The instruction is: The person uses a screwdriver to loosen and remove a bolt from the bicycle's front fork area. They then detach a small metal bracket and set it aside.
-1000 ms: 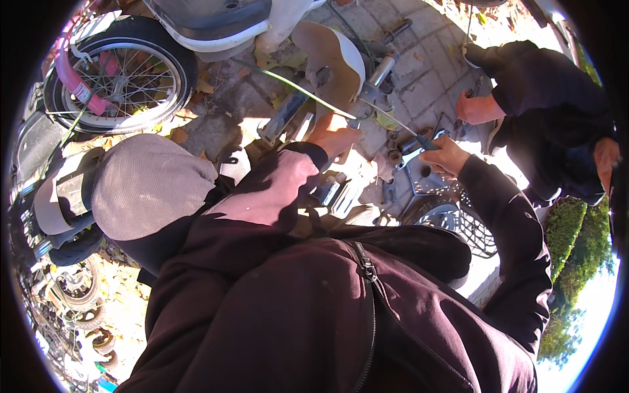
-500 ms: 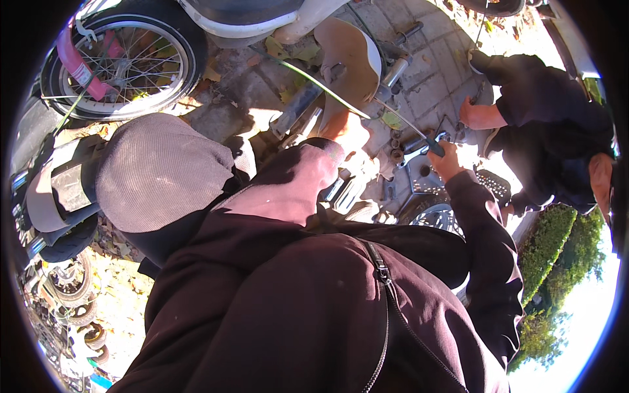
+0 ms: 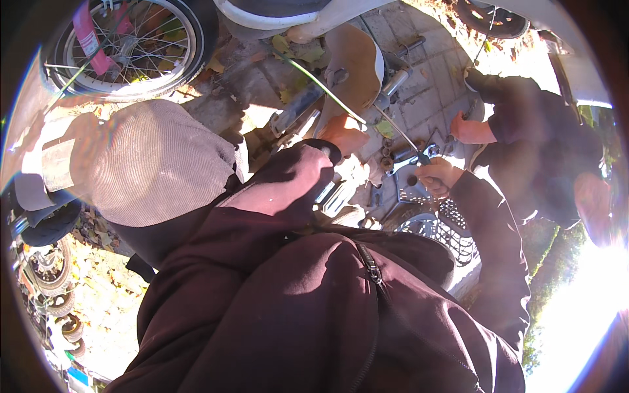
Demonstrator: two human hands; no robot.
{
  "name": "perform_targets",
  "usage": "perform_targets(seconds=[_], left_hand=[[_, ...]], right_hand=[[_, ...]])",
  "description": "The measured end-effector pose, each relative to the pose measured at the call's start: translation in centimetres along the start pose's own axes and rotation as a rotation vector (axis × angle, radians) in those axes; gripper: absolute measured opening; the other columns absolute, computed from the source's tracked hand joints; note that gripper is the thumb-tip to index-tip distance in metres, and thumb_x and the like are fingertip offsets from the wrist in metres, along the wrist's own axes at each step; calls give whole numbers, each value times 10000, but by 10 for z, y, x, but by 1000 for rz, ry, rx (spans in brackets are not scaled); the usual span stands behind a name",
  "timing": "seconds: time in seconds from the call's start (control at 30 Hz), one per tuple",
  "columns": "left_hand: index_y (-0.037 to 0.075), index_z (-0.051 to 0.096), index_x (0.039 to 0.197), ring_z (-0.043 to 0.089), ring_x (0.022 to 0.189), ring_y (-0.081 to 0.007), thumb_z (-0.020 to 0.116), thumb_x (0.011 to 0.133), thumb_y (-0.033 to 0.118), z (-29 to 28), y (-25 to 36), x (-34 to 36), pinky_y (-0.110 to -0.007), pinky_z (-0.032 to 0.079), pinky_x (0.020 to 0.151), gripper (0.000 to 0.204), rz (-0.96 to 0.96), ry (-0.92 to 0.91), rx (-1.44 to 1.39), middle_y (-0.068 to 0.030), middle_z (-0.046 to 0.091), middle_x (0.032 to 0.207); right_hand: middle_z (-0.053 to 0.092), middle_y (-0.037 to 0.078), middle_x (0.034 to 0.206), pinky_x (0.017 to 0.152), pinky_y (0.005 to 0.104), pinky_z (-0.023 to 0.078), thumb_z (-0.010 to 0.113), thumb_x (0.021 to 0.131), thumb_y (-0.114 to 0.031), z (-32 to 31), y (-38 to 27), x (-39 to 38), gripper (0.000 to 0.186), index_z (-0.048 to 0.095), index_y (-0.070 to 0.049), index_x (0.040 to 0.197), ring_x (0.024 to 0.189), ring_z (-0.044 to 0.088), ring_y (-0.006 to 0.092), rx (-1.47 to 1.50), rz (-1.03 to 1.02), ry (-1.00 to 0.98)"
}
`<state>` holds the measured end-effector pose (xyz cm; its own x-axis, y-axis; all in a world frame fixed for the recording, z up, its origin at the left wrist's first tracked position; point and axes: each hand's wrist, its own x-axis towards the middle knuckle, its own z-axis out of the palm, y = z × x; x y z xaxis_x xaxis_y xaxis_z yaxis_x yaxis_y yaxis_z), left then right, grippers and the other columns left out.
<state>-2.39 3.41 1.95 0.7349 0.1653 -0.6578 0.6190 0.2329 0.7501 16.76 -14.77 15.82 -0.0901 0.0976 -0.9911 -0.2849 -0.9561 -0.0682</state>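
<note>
My left hand (image 3: 345, 136) is closed on the lower part of a curved tan piece (image 3: 352, 62) with a white edge, near the end of a green cable (image 3: 316, 82). My right hand (image 3: 438, 171) grips a dark-handled screwdriver (image 3: 407, 137) by its handle; the long thin shaft reaches up and left to the curved piece. Below that hand lie sockets and metal tools (image 3: 386, 164) and a perforated metal part (image 3: 413, 192). Metal tubes (image 3: 396, 85) lie beside the curved piece.
A spoked wheel (image 3: 124, 52) with a pink fork stands at upper left, a white vehicle body (image 3: 301, 26) at top. A grey padded object (image 3: 167, 160) is at my left. A dark-clothed co-worker (image 3: 534, 147) crouches at right, one hand (image 3: 468, 131) low over the paving (image 3: 426, 95).
The view has shifted slightly and glare has grown. The screwdriver slants more steeply, its handle lower and left in the picture. Both my hands keep their grips.
</note>
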Motion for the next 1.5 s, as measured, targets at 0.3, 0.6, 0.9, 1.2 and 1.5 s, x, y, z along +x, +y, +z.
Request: perform_targets(seconds=[0.3, 0.6, 0.9, 1.2, 1.5], left_hand=[[10, 663, 817, 642, 667, -285, 634, 809, 288, -2, -7, 1, -403, 511, 646, 280, 160, 5, 144, -153, 647, 687], [-35, 650, 774, 667, 647, -258, 672, 733, 279, 11, -11, 20, -375, 534, 643, 318, -25, 125, 235, -180, 655, 674], [-36, 650, 784, 666, 656, -265, 669, 729, 278, 10, -9, 12, -370, 534, 666, 319, 47, 177, 257, -182, 658, 687], [-23, 686, 935, 708, 784, -303, 666, 743, 329, -8, 5, 12, -354, 554, 752, 401, 47, -102, 146, -217, 709, 875], [17, 602, 861, 573, 529, -149, 653, 834, 242, -6, 10, -1, -330, 476, 442, 233, -213, -185, -155, -60, 593, 675]], right_hand=[[395, -27, 471, 321, 262, 221, 636, 837, -177, 7, 19, 5, 238, 525, -60, 662, 347, 310, 55, -111, -101, 333], [602, 54, 588, 539, 325, 413, 685, 732, -169, 6, 51, 40, 223, 683, 55, 742, 557, 524, 133, -330, -389, 723], [618, 87, 603, 562, 361, 448, 708, 754, -174, -12, 66, 66, 173, 678, -4, 775, 559, 572, 179, -550, -432, 914], [656, 107, 756, 612, 359, 481, 780, 774, -390, 3, 17, -2, 403, 624, -33, 880, 634, 632, 255, -1001, -473, 974], [524, -14, 736, 387, 198, 263, 618, 949, -323, 30, 21, -37, 347, 595, -1, 1076, 486, 419, 23, 265, -373, 135]])
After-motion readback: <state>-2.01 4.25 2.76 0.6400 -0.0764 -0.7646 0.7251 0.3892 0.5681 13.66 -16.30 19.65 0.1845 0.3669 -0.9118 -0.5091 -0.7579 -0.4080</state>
